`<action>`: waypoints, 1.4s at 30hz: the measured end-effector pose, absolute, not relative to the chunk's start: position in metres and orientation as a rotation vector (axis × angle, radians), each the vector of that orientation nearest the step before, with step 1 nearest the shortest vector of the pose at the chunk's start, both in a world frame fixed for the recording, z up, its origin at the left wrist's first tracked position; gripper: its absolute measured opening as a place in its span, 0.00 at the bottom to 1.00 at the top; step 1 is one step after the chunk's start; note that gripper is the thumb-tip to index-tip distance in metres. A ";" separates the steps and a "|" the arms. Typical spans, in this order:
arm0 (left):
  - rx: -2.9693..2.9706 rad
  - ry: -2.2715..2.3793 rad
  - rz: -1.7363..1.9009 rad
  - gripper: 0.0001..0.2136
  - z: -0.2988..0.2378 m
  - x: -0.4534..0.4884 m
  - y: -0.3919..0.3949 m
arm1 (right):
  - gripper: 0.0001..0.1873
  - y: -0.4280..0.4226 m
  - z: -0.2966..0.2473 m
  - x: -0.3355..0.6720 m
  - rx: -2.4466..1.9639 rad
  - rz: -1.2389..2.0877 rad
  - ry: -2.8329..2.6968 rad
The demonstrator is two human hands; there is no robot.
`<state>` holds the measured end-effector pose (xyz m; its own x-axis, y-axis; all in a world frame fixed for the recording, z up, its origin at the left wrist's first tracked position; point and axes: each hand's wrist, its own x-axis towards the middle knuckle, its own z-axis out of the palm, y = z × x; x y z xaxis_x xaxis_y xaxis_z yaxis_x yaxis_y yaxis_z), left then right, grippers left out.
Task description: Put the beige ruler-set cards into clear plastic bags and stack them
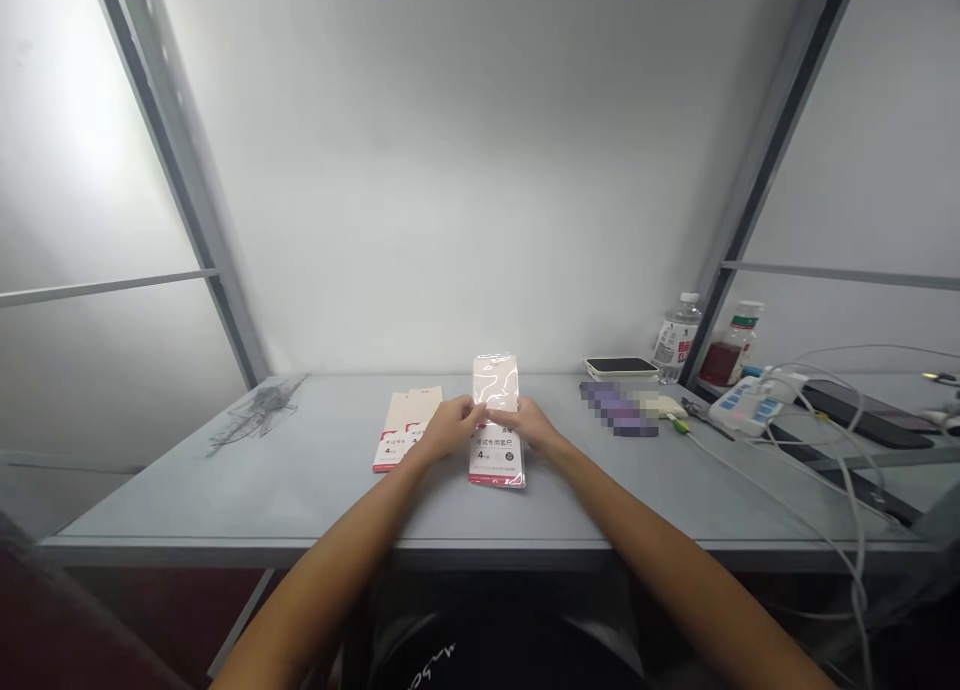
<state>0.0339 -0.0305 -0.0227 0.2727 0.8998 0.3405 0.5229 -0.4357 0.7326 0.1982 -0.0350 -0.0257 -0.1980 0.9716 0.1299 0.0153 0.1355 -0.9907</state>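
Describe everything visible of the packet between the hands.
The packet looks like card in shiny clear plastic: cream above, white below with dark print and a 4, a red strip along the bottom. Its red end faces the near edge of the table; whether it rests flat or tilted is unclear. The left hand and right hand hold its sides, partly hiding its middle.

The left arm (335,562) slants up from the lower left of the frame, the right arm (660,562) from the lower right. Both are bare. The left hand (451,426) and right hand (534,426) nearly meet just below centre, fingers bent, thumbs pointing inward.
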 end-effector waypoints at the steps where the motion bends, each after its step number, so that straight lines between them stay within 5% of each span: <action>1: 2.074 1.262 1.019 0.17 -0.022 0.034 -0.032 | 0.18 -0.035 -0.026 0.198 -1.024 1.244 -1.441; 24: 1.591 1.027 0.866 0.23 -0.019 0.033 -0.030 | 0.20 -0.037 -0.024 0.195 -0.902 1.337 -1.360; 42: 1.395 0.771 0.819 0.18 -0.014 0.029 -0.032 | 0.19 -0.038 -0.023 0.196 -0.836 1.390 -1.370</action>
